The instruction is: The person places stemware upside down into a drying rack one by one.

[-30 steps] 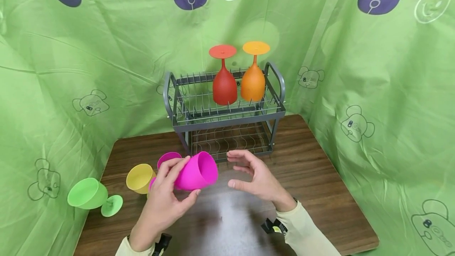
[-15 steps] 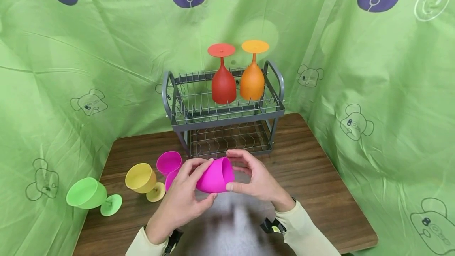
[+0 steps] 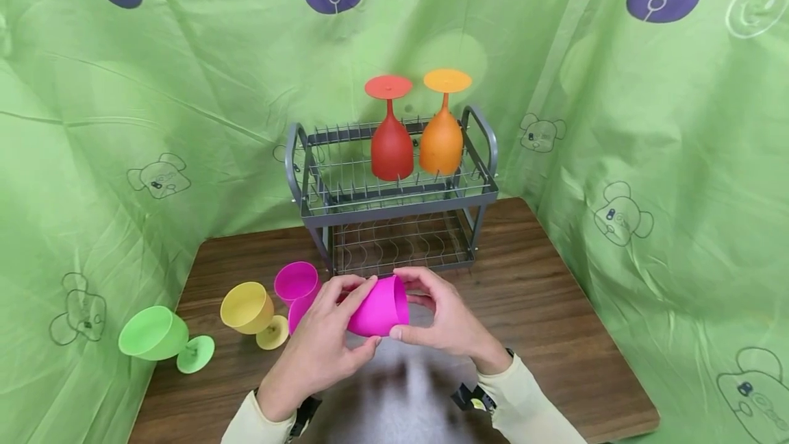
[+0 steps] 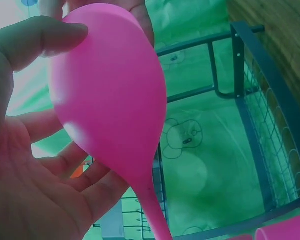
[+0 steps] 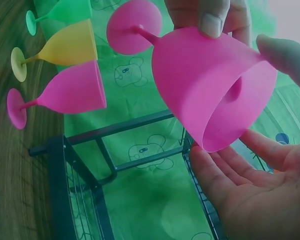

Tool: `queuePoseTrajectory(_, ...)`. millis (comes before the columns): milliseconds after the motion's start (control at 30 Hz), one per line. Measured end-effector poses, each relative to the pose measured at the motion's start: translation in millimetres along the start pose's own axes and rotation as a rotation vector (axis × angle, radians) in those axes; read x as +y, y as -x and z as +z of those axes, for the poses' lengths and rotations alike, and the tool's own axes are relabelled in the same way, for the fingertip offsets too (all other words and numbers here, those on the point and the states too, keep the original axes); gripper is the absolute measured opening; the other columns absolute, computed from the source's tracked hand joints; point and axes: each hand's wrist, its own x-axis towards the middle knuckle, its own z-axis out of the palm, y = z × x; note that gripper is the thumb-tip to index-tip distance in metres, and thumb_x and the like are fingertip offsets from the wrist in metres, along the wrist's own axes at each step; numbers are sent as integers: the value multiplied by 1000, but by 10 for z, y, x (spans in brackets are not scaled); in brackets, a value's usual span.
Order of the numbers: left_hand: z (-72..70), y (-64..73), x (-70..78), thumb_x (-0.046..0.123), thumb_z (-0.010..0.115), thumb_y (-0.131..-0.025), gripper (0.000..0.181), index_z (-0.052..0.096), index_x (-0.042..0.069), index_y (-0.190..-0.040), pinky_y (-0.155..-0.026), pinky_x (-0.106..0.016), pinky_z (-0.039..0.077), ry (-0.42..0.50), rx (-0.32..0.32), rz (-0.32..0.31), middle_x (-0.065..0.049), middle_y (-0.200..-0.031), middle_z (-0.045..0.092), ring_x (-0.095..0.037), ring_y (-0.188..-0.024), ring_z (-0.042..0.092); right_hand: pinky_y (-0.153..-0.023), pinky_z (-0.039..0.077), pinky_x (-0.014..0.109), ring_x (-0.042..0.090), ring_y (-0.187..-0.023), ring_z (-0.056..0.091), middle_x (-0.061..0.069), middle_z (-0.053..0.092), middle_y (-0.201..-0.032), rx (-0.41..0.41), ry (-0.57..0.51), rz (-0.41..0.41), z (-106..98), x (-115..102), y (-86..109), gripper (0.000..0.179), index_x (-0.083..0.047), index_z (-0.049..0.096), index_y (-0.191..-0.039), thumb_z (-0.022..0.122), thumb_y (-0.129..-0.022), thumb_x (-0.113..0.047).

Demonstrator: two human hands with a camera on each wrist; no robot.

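Observation:
A bright pink goblet (image 3: 377, 307) is held tilted on its side above the table, its mouth turned to the right. My left hand (image 3: 320, 344) grips its bowl from the left, thumb on one side and fingers on the other. Around the rim end, my right hand (image 3: 448, 317) holds it with thumb and fingertips on opposite sides. The foot (image 5: 134, 27) and short stem show in the right wrist view. A second pink goblet (image 3: 297, 282), a yellow goblet (image 3: 248, 308) and a green goblet (image 3: 154, 333) stand on the table at left.
Behind the hands stands a grey two-tier dish rack (image 3: 394, 212). Upside down on its upper tier are a red goblet (image 3: 392, 149) and an orange goblet (image 3: 441, 146). Green printed cloth (image 3: 234, 88) surrounds the brown wooden table (image 3: 542, 321).
My left hand has carried the pink goblet rightward to my right hand. The right hand, formerly apart from it, now holds its rim end.

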Motion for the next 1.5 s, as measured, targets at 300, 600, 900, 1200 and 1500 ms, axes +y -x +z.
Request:
queuePoseTrajectory(300, -1, -30, 14, 30, 95, -73, 87, 58, 17, -151, -96, -39, 62, 8, 18, 12, -1, -144, 56, -19, -130, 56, -107, 59, 37, 25, -125, 64, 3, 64, -139, 48, -35, 7, -5, -5, 7, 75, -21, 55, -147, 91, -82, -17)
queuePoseTrajectory(600, -41, 9, 62, 27, 91, -79, 91, 48, 22, -158, -92, -39, 61, 181, 190, -48, -4, -148, 55, -20, -126, 61, -105, 60, 35, 28, -123, 67, 7, 65, -137, 106, -61, 24, -53, -15, 5, 73, -20, 56, -146, 91, -82, -14)
queuePoseTrajectory(900, 27, 138, 192, -12, 74, -89, 57, 57, 0, -142, -104, -25, 58, 784, 465, -227, -10, -137, 60, -18, -126, 66, -104, 60, 37, 34, -125, 64, 12, 62, -140, 158, -129, 26, -52, 22, 20, 69, -13, 57, -145, 88, -83, -7)
queuePoseTrajectory(1200, 223, 161, 382, -9, 52, -103, 35, 47, -12, -138, -105, -35, 60, 1371, 574, -438, -18, -133, 61, -21, -121, 67, -104, 59, 35, 34, -126, 63, 14, 59, -142, 251, -174, 20, -41, -2, 36, 69, -8, 55, -144, 88, -83, -6)
queuePoseTrajectory(1500, 423, 43, 310, 3, 53, -107, 46, 39, 3, -151, -114, -44, 53, 1662, 473, -585, -6, -140, 57, -21, -130, 61, -105, 58, 35, 27, -127, 64, 18, 57, -143, 274, -254, -25, -11, -13, 25, 71, -2, 51, -145, 88, -83, -4)
